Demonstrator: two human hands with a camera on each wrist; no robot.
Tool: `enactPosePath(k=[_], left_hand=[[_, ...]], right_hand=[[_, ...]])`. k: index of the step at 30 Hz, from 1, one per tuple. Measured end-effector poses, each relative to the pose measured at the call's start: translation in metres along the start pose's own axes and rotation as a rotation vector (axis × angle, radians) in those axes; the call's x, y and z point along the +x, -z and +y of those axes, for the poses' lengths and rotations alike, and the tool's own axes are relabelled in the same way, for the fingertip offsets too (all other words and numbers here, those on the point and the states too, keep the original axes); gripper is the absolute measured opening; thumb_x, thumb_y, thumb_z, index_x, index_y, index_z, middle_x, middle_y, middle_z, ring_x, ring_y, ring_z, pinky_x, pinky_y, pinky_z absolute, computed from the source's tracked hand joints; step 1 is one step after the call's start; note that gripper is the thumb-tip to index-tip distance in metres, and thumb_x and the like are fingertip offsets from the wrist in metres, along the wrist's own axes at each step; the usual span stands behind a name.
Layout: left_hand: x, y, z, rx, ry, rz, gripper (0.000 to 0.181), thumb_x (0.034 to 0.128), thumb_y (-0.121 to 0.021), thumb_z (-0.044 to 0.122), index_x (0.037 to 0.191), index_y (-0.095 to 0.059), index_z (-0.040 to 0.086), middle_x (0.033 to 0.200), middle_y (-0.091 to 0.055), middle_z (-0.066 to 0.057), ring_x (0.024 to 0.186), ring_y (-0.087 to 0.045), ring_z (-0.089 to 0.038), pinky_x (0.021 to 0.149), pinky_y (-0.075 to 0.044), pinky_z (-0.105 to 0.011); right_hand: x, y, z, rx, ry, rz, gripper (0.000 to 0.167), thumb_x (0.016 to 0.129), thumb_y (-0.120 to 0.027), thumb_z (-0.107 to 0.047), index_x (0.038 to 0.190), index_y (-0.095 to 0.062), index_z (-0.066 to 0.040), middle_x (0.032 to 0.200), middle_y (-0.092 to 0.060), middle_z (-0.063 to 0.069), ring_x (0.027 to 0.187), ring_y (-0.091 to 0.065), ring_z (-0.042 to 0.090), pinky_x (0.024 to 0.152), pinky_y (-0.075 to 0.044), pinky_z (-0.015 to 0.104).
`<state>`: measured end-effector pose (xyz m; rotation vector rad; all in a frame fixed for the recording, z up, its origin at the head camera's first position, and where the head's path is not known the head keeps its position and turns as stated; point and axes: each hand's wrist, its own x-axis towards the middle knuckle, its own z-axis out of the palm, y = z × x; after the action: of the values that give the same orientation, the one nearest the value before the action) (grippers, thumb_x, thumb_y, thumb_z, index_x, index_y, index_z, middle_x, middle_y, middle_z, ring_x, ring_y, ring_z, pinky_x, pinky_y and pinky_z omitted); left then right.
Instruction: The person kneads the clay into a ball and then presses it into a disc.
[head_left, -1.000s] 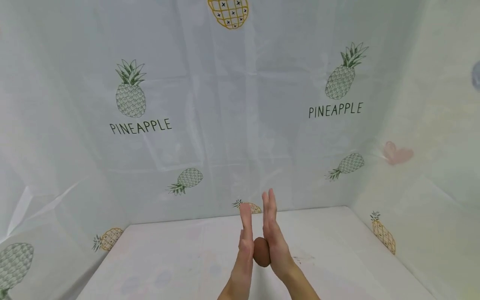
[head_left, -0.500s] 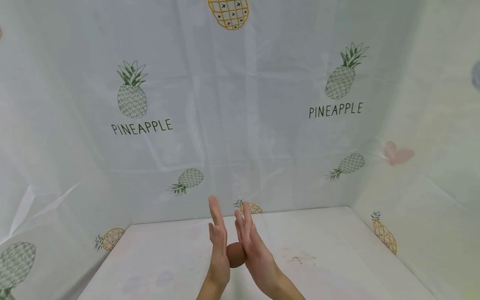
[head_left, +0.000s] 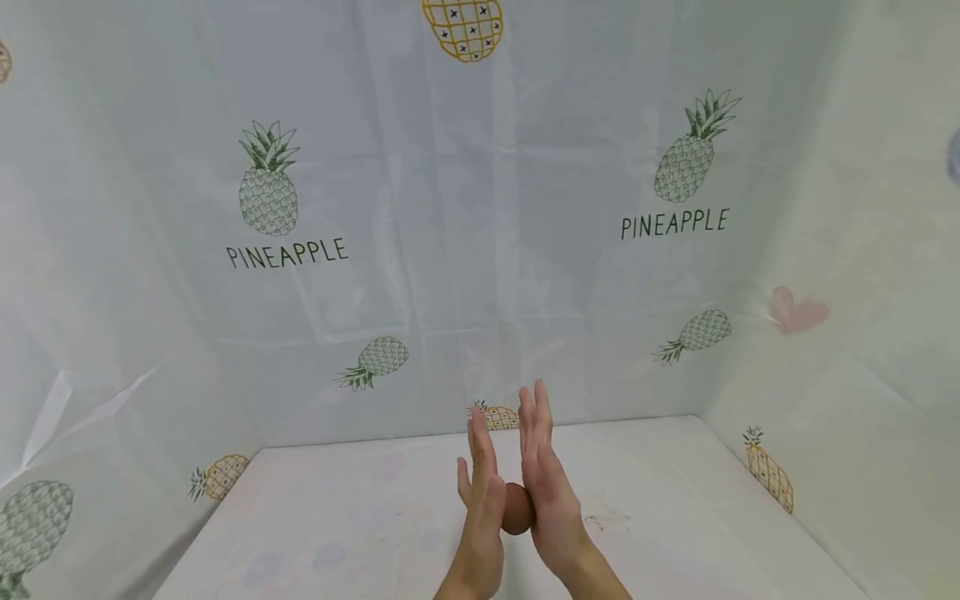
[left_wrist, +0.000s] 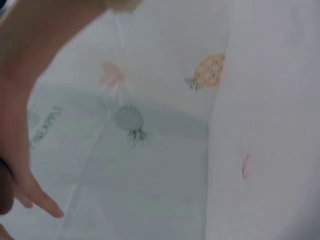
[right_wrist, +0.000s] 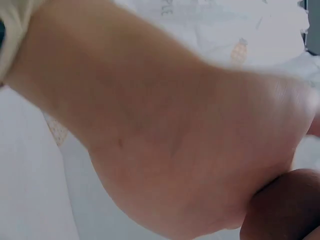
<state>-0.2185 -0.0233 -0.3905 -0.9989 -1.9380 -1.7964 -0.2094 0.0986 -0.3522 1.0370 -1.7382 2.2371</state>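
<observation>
A smooth brown ball of clay-like stuff (head_left: 517, 510) sits between my two palms in the head view, held above the white table. My left hand (head_left: 483, 515) stands upright with its fingers pointing away and its palm against the ball's left side. Facing it, my right hand (head_left: 553, 504) has straight fingers and presses its palm on the right side. In the left wrist view only part of the ball (left_wrist: 5, 192) shows at the left edge, beside a palm. The right wrist view has the ball (right_wrist: 280, 210) at bottom right, touching a large, close palm.
The white table (head_left: 352, 517) runs to a back wall of pale sheeting printed with pineapples. Sheeting also hangs on both sides. Faint brownish smears (head_left: 606, 522) mark the table right of my hands.
Both hands slid left with the ball, then back right, their palms shifting against each other. The ball looked oval a second ago and looks rounder now.
</observation>
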Motion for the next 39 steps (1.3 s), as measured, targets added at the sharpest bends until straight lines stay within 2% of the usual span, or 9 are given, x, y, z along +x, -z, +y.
enactPosePath(k=[3,7,10,15,18,24,28,33,39], left_hand=[[-0.004,-0.006,0.007,-0.075,-0.036,-0.055,0.062,0.1129,-0.010,0.020,0.169,0.015,0.027,0.177,0.022,0.008,0.161,0.025,-0.018,0.115,0.030,-0.052],[-0.008,-0.004,0.016,-0.150,0.047,-0.064,0.059,0.1142,-0.008,0.027,0.169,0.013,0.035,0.176,0.022,0.015,0.159,0.029,-0.012,0.115,0.031,-0.062],[-0.007,0.003,0.021,-0.143,0.133,-0.011,0.057,0.1145,-0.007,0.035,0.168,0.010,0.044,0.175,0.019,0.023,0.158,0.028,-0.007,0.116,0.028,-0.070],[0.002,0.019,0.022,-0.082,0.094,0.103,0.059,0.1138,-0.010,0.035,0.169,0.010,0.041,0.176,0.017,0.021,0.160,0.023,-0.006,0.120,0.026,-0.061],[0.005,0.029,0.017,-0.093,0.093,0.136,0.058,0.1142,-0.011,0.036,0.168,0.010,0.042,0.175,0.018,0.022,0.159,0.024,-0.004,0.120,0.028,-0.058],[0.010,0.040,0.003,-0.059,0.113,0.158,0.059,0.1133,-0.011,0.043,0.168,0.013,0.040,0.174,0.021,0.019,0.159,0.026,-0.008,0.118,0.030,-0.060],[0.011,0.035,-0.005,-0.018,0.125,0.155,0.060,0.1133,-0.011,0.043,0.168,0.014,0.039,0.174,0.021,0.017,0.159,0.026,-0.009,0.117,0.029,-0.060],[0.007,0.019,-0.007,-0.039,0.133,0.080,0.058,0.1142,-0.008,0.039,0.168,0.014,0.040,0.175,0.020,0.014,0.160,0.025,-0.012,0.117,0.030,-0.062],[0.002,0.007,0.003,-0.121,0.171,-0.025,0.056,0.1144,-0.004,0.038,0.168,0.012,0.042,0.175,0.018,0.020,0.159,0.024,-0.009,0.118,0.029,-0.064]], right_hand=[[0.002,0.008,0.005,0.000,-0.019,0.047,0.057,0.113,-0.003,-0.042,0.165,0.018,-0.048,0.175,0.017,-0.016,0.161,0.025,0.018,0.115,0.026,0.073],[0.005,0.011,0.017,0.020,-0.107,0.061,0.056,0.114,-0.005,-0.048,0.165,0.018,-0.049,0.175,0.017,-0.015,0.161,0.024,0.018,0.118,0.023,0.072],[0.005,0.007,0.025,0.010,-0.182,0.028,0.055,0.114,-0.006,-0.051,0.166,0.014,-0.050,0.176,0.017,-0.012,0.162,0.021,0.022,0.121,0.020,0.070],[0.002,-0.009,0.030,0.017,-0.252,-0.068,0.053,0.115,-0.006,-0.050,0.164,0.013,-0.053,0.176,0.017,-0.009,0.164,0.015,0.028,0.124,0.016,0.068],[0.000,-0.017,0.027,0.051,-0.262,-0.119,0.051,0.114,-0.003,-0.052,0.162,0.014,-0.057,0.176,0.019,-0.008,0.163,0.017,0.028,0.124,0.016,0.068],[-0.003,-0.025,0.018,0.038,-0.216,-0.178,0.052,0.112,0.004,-0.050,0.163,0.017,-0.055,0.175,0.022,-0.010,0.162,0.023,0.025,0.120,0.022,0.070],[-0.003,-0.026,0.015,0.033,-0.123,-0.129,0.055,0.113,0.002,-0.044,0.166,0.016,-0.048,0.176,0.018,-0.014,0.161,0.023,0.015,0.118,0.024,0.068],[-0.003,-0.021,0.014,-0.035,0.000,-0.034,0.056,0.113,0.002,-0.038,0.167,0.014,-0.047,0.177,0.016,-0.015,0.161,0.021,0.011,0.115,0.025,0.072],[-0.001,-0.006,0.012,-0.149,0.033,0.072,0.058,0.112,-0.001,-0.038,0.168,0.015,-0.043,0.177,0.014,-0.018,0.162,0.019,0.012,0.116,0.022,0.073]])
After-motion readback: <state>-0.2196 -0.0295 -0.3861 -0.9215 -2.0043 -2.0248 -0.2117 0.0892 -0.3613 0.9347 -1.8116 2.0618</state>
